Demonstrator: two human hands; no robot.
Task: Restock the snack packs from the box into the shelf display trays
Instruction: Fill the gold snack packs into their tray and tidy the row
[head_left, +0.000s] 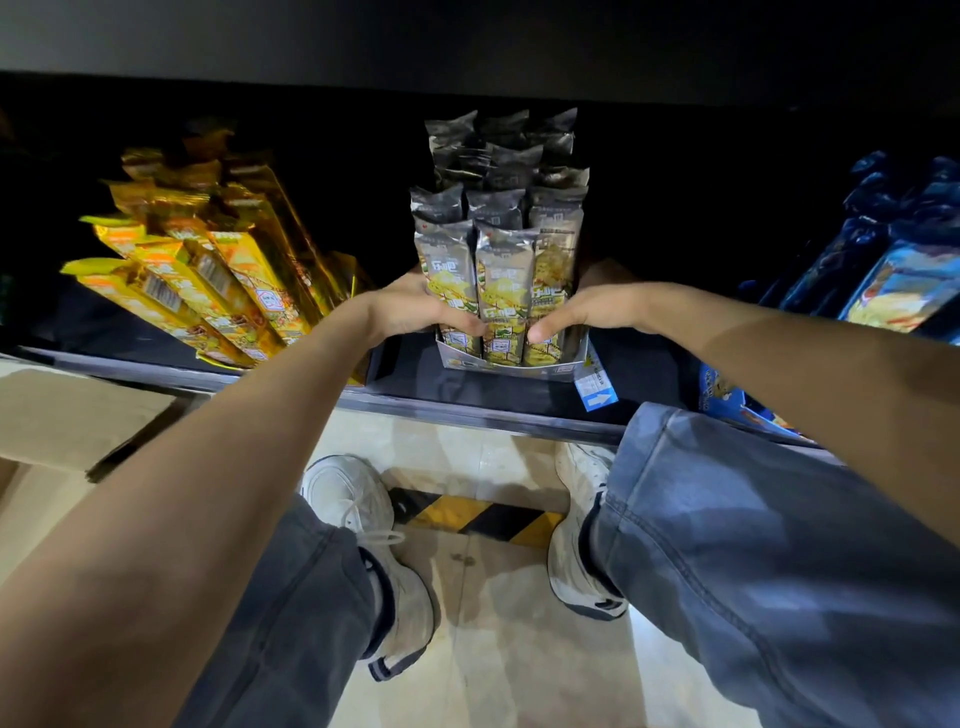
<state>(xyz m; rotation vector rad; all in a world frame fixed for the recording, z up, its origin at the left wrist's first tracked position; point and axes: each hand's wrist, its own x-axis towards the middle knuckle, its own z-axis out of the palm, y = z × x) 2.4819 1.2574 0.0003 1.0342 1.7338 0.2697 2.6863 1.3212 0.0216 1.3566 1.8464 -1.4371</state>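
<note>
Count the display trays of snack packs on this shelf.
3. The yellow tray sits on the left, the grey tray in the middle between both hands, the blue tray on the right, cut off; more may lie beyond view.

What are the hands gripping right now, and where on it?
Both hands clasp the grey snack packs standing in the grey display tray: left hand on the left side, right hand on the right, thumbs across the fronts.

Gripping the grey display tray (558, 372) of upright silver snack packs (503, 270) on the dark shelf (467, 410) from both sides, left hand (421, 312) and right hand (587, 312) pressing thumbs against the front packs.
</note>
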